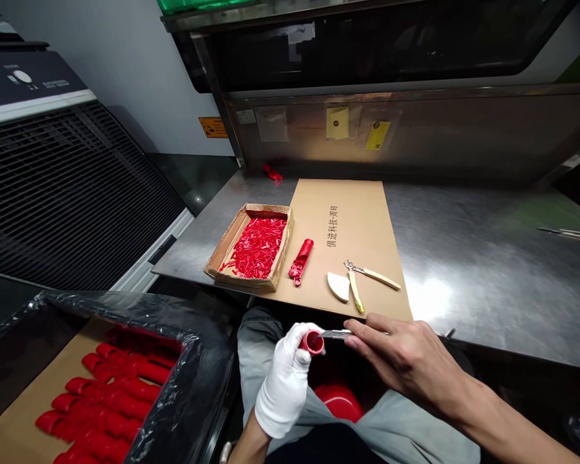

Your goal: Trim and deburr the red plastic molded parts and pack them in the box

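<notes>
My left hand point(286, 380), in a white glove, is wrapped round a red tubular part point(313, 342) whose open round end faces up toward me. My bare right hand point(406, 354) grips a knife point(337, 334), and its blade tip touches the rim of that part. Both hands are over my lap, just off the table's front edge. Beyond them, on a cardboard sheet point(360, 225), lie another red part point(300, 261), cutters with pale handles point(374, 278) and a cream wedge-shaped piece point(338, 287).
A shallow cardboard box point(283, 248) of red scraps stands on the metal table point(444, 258). At the lower left, a bin lined with black plastic point(203, 361) holds several red parts point(111, 399). Thin metal tools point(573, 234) lie at the far right.
</notes>
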A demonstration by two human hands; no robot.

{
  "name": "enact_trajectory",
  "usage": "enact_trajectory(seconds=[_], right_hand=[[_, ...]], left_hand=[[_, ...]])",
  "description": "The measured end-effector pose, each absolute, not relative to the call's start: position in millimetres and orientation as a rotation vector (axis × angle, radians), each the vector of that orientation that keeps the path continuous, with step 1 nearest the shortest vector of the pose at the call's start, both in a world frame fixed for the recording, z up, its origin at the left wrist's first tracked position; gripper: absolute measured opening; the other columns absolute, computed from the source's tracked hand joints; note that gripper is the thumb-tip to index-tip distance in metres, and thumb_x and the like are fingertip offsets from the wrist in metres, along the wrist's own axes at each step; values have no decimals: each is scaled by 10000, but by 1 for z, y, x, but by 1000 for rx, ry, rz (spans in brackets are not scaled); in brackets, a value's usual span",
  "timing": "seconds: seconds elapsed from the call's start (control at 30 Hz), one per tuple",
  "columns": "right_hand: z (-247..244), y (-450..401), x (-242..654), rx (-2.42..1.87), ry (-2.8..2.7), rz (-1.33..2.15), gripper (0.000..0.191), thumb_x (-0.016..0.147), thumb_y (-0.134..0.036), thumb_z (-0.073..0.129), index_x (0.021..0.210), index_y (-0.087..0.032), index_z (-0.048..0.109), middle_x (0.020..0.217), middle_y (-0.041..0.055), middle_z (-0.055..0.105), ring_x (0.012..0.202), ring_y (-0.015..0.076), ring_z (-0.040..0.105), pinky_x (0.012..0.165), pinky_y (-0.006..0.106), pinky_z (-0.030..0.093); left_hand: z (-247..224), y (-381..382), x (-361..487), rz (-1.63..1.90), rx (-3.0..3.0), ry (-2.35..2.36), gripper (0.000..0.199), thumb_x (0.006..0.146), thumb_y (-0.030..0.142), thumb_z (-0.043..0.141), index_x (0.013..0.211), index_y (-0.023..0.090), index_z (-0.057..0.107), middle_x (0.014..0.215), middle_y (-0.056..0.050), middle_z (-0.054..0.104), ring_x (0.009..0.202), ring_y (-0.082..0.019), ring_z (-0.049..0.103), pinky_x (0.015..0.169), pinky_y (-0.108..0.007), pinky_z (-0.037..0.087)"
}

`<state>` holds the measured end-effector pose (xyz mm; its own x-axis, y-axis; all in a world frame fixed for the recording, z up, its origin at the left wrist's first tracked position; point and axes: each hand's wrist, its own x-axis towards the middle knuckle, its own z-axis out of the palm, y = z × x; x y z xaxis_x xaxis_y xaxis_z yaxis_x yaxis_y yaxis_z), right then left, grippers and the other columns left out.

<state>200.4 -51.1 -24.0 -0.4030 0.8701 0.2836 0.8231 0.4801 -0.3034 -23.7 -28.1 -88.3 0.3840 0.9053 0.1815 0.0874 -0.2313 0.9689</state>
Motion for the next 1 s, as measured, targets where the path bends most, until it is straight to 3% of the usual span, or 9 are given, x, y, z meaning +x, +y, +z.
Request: enact_trajectory(seconds=[0.23,0.43,0.63,0.73,0.83,0.93,1.0], right_hand=[[-29,-53,200,-1457,-2318,241,260,1040,-349,408,1141,-249,625,764,-18,569,590,107,537,501,277,276],[-35,-55,195,-1473,-2295,317,277,1041,-361,402,1196,-260,608,811,-5,590,643,120,572,532,280,300],[-23,-52,199,-1486,-2161,829,308,1033,-404,401,941,-254,653,753,-16,587,645,118,541,610,268,362],[-19,-48,191,-1543,-1946,948,329,982,-490,488,843,-219,613,709,-18,580,620,123,517,572,258,365],[-21,-40,174,-1476,-1859,981,277,955,-479,534,891,-216,591,721,-25,594,605,117,522,557,236,393],[-29,-23,164,-1423,-1878,911,210,945,-369,551,1096,-227,581,852,-14,652,692,118,585,658,223,451],[-38,-6,166,-1520,-1872,821,225,955,-345,524,1130,-215,579,861,4,660,719,129,600,687,239,456]], left_hand=[[-91,-25,-22,1058,1626,947,390,929,545,463,1113,241,624,1008,-41,643,870,-181,620,795,-297,476],[-97,-23,-22,1055,1532,1035,192,884,287,627,1067,230,627,938,-11,650,825,-156,616,767,-270,483],[-97,-21,-23,1102,1462,1066,221,818,237,684,1031,203,635,961,-28,668,853,-170,631,785,-289,504],[-96,-20,-21,1118,1506,1090,255,789,232,724,1029,209,644,982,-27,681,893,-178,644,821,-293,511],[-95,-20,-17,1098,1577,1072,223,836,256,680,1052,217,647,1015,-38,698,930,-189,664,854,-306,525],[-91,-16,-10,1047,1655,1141,251,948,281,505,1165,209,607,1113,-88,706,997,-208,681,884,-338,539],[-86,-9,-4,1039,1739,1304,306,975,286,436,1243,188,545,1189,-132,682,1075,-234,668,902,-369,540]])
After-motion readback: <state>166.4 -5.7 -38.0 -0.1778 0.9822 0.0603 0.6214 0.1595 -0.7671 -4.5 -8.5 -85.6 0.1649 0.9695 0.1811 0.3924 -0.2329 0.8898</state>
